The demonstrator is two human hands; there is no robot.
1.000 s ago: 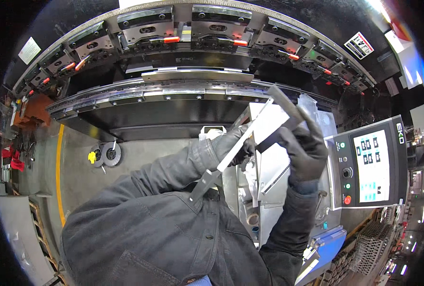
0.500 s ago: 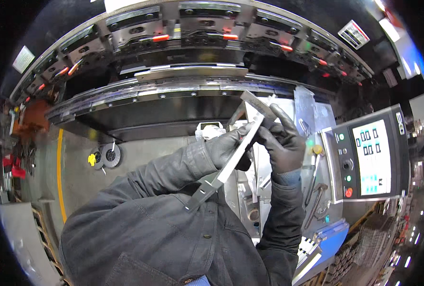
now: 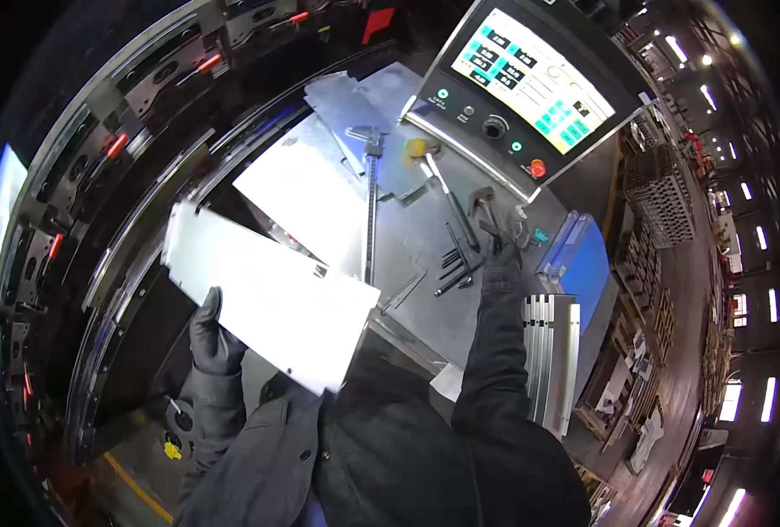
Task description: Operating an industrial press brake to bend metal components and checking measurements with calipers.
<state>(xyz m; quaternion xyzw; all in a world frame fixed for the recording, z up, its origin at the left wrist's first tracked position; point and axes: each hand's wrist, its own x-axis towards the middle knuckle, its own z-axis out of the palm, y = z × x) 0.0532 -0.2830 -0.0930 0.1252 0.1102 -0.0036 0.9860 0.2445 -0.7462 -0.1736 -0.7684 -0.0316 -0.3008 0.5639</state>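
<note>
From here I see the left hand (image 3: 217, 341) grasping the panel (image 3: 271, 294) by its lower edge, left of centre in the frame, perhaps to keep its broad face clear. The right hand (image 3: 504, 256), right of centre, is at the hammer (image 3: 483, 198); it's too dark to tell whether it grips anything. Caliper (image 3: 371, 206) and mallet (image 3: 458, 213) lie on the bench (image 3: 434, 321), seemingly for easy reach.

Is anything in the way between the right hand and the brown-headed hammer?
Nothing visible is: the right hand is right at the lower end of the hammer. The black rods lie to its left, not between. Whether it grips the handle, I can't tell.
</note>
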